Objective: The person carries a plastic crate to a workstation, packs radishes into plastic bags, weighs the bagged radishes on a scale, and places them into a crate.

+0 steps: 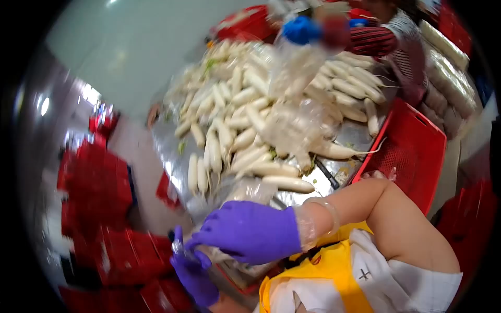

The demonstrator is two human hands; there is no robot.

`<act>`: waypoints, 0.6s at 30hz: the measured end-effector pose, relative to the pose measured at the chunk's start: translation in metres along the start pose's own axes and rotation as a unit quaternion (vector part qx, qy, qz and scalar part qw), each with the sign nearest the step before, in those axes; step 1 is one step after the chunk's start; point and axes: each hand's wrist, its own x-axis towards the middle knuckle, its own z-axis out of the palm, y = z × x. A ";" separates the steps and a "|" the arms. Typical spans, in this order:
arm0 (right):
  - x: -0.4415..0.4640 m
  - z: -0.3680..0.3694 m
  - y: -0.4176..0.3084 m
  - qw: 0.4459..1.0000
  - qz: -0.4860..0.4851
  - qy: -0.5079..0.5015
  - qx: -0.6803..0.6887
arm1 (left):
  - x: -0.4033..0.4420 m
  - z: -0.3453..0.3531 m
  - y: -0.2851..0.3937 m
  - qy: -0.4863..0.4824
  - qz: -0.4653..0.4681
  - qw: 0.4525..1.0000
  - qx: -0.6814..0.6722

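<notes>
My right hand point(248, 232), in a purple glove, reaches across the table's near edge with its fingers bent and pressed together at my left hand. Lower down, my left hand point(195, 274), also gloved in purple, has its fingers curled around something small, shiny and clear that I cannot make out. What my right fingers pinch is hidden. Just beyond my hands, many white radishes point(255, 167) are heaped on a metal table point(167, 151). Clear plastic bags point(295, 125) lie over the heap. A dark-handled tool point(327, 173) lies by the radishes.
A red crate point(412, 148) stands at the table's right side. Stacked red crates point(96, 182) fill the lower left. Across the table, a person in striped clothing point(407, 57) reaches over the heap with a blue glove point(301, 30). Packed bags point(446, 73) are piled behind them.
</notes>
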 end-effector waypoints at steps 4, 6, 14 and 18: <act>0.029 0.091 0.036 0.978 0.020 -0.186 0.087 | -0.019 0.008 0.008 0.034 0.056 0.989 0.134; 0.024 0.117 0.088 0.931 0.084 -0.339 -0.108 | -0.034 0.006 0.017 0.021 0.065 0.990 0.120; -0.031 0.110 0.100 0.863 0.119 -0.437 -0.224 | -0.075 -0.026 0.003 0.033 0.085 0.995 0.039; 0.003 0.168 0.098 0.979 -0.034 -0.170 -0.104 | -0.083 -0.020 0.007 0.021 0.060 0.997 0.032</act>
